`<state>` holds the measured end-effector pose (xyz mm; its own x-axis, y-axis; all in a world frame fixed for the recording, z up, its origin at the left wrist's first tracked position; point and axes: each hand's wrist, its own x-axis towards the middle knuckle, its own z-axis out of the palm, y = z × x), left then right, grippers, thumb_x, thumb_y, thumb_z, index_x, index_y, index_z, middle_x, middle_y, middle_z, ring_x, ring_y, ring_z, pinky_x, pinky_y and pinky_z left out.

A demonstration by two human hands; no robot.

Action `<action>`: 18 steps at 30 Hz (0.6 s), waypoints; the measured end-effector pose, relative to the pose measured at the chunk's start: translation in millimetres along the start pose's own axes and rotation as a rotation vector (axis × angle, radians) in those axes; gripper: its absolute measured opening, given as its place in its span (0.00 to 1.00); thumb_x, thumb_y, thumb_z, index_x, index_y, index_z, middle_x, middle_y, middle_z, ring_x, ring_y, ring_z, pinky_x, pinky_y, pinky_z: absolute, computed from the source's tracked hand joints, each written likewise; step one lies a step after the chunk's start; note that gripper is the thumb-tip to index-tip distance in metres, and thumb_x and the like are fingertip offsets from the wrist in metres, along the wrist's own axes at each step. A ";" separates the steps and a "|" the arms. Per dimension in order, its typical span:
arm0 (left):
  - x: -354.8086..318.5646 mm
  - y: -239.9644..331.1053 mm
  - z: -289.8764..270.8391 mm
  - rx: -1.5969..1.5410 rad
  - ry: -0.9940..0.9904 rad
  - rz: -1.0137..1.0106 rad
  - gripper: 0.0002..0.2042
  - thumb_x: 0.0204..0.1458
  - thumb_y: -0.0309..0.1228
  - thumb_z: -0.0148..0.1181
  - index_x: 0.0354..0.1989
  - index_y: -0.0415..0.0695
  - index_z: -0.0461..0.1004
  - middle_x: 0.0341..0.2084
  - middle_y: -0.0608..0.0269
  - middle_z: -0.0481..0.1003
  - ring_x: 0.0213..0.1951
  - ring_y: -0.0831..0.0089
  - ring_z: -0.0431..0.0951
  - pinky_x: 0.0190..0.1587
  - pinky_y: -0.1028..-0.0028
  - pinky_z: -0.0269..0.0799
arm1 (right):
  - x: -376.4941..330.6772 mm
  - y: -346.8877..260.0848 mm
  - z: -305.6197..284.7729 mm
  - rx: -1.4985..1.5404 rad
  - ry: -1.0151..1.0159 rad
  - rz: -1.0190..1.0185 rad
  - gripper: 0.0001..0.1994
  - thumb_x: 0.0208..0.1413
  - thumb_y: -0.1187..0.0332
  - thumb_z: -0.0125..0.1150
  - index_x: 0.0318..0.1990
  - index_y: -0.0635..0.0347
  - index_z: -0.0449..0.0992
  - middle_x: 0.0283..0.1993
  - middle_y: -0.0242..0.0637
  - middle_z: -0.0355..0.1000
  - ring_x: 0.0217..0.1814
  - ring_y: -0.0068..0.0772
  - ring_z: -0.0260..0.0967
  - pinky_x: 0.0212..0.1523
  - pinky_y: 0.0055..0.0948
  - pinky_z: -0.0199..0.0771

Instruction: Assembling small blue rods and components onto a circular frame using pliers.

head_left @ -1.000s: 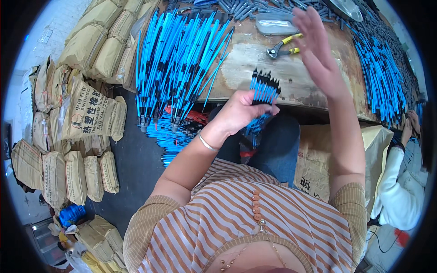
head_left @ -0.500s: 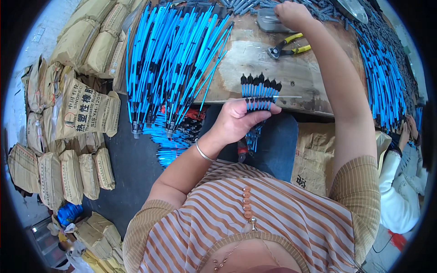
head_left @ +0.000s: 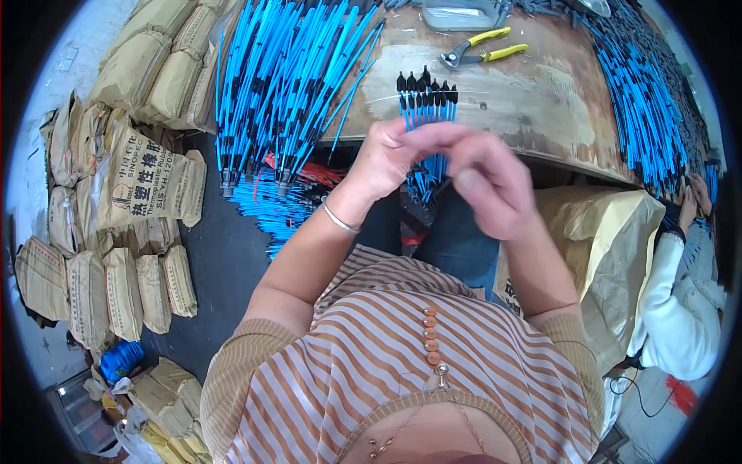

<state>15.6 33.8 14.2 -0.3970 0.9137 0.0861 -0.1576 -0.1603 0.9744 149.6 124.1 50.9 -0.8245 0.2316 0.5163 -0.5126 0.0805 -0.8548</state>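
Observation:
My left hand (head_left: 390,158) is closed around a small bundle of blue wires with black tips (head_left: 425,97), held upright over the edge of the wooden workbench (head_left: 541,93). The lower ends of the bundle hang below my fingers. My right hand (head_left: 487,185) has come down beside the left and touches the bundle at its middle, fingers curled; what it pinches is blurred. A thin pale strand runs across the bench just behind the black tips.
A large heap of blue wires (head_left: 286,77) lies on the bench's left, more spilling to the floor (head_left: 267,205). Yellow-handled pliers (head_left: 483,50) and a clear tray (head_left: 460,14) sit at the back. Another blue pile (head_left: 641,100) runs along the right. Stacked paper sacks (head_left: 124,178) stand left; another person's sleeve (head_left: 684,309) is at the right.
My right hand came back from the tray at the far side of the bench down to the bundle. The left hand lifted the bundle slightly toward me.

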 end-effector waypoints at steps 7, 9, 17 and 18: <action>-3.8 -15.4 2.3 0.182 -0.100 0.135 0.10 0.45 0.16 0.56 0.37 0.35 0.77 0.34 0.57 0.79 0.34 0.72 0.78 0.41 0.77 0.74 | -38.6 4.8 40.2 0.076 -0.267 0.168 0.00 0.56 0.75 0.48 0.34 0.60 0.65 0.48 0.52 0.70 0.45 0.46 0.69 0.46 0.35 0.70; -10.9 -10.5 0.3 0.186 -0.105 0.179 0.10 0.44 0.16 0.56 0.36 0.35 0.77 0.34 0.57 0.79 0.34 0.71 0.79 0.41 0.77 0.74 | -30.6 -19.5 21.0 -0.025 -0.086 -0.038 0.02 0.56 0.78 0.46 0.33 0.62 0.66 0.46 0.51 0.70 0.40 0.42 0.71 0.40 0.33 0.72; -10.2 -16.0 6.1 0.145 -0.097 0.276 0.10 0.43 0.15 0.57 0.35 0.35 0.78 0.34 0.55 0.80 0.34 0.69 0.80 0.40 0.78 0.74 | -16.6 -47.5 -11.5 -0.974 0.355 0.106 0.06 0.48 0.81 0.56 0.35 0.66 0.73 0.38 0.38 0.69 0.31 0.26 0.62 0.30 0.19 0.61; -9.9 -16.9 6.8 0.132 -0.096 0.274 0.10 0.43 0.15 0.57 0.36 0.35 0.78 0.34 0.55 0.80 0.34 0.69 0.80 0.40 0.78 0.74 | -16.6 -46.5 -10.2 -0.980 0.367 0.092 0.07 0.48 0.82 0.56 0.35 0.66 0.74 0.38 0.37 0.68 0.31 0.26 0.62 0.30 0.19 0.61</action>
<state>28.4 29.9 -1.7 -0.3203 0.8753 0.3623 0.0642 -0.3615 0.9301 189.6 126.4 81.5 -0.6431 0.5435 0.5395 0.1017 0.7589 -0.6432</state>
